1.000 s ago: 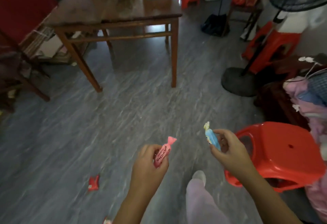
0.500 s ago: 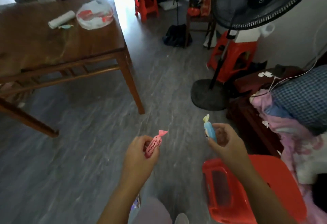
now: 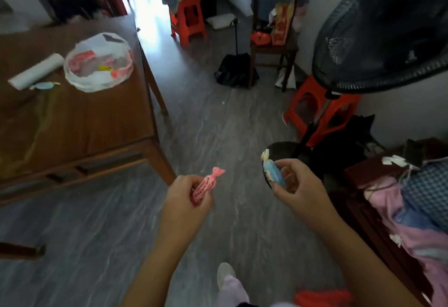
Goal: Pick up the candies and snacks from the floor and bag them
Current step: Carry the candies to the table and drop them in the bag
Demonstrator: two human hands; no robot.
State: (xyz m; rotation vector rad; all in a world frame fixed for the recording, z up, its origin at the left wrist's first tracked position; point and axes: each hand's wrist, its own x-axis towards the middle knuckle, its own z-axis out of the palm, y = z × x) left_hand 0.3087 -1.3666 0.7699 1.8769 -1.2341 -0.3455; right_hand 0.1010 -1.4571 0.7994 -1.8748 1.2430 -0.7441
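Head view, looking down past both forearms to a grey floor (image 3: 218, 125). The left hand (image 3: 186, 200) has its fingers curled and pinches a pink candy (image 3: 206, 186) by its lower half. The twisted upper end of the wrapper stands free above the knuckles, and dark lettering runs along the wrapper. The right hand (image 3: 300, 185), fingers also curled, holds a blue candy (image 3: 272, 173) between thumb and fingertips, its pale yellow twisted end pointing up. The two candies are held apart from each other, above the floor and just right of the near corner of the wooden table (image 3: 72, 125). Towards the far side of the table: a white plastic bag (image 3: 99, 64), mouth open, with red and yellow wrappers showing inside; just left of it, a white roll (image 3: 36, 70); in front of the roll, a pale wrapped candy (image 3: 44, 85) lying on the tabletop. At right: a black standing fan (image 3: 383, 28) with a red stool (image 3: 312, 103) behind its pole, and a heap of pink and blue clothes (image 3: 412, 209). In the background: a second red stool (image 3: 189, 18) and a wooden chair (image 3: 274, 45). Bottom centre: one foot (image 3: 225, 274) in a pale shoe on the floor
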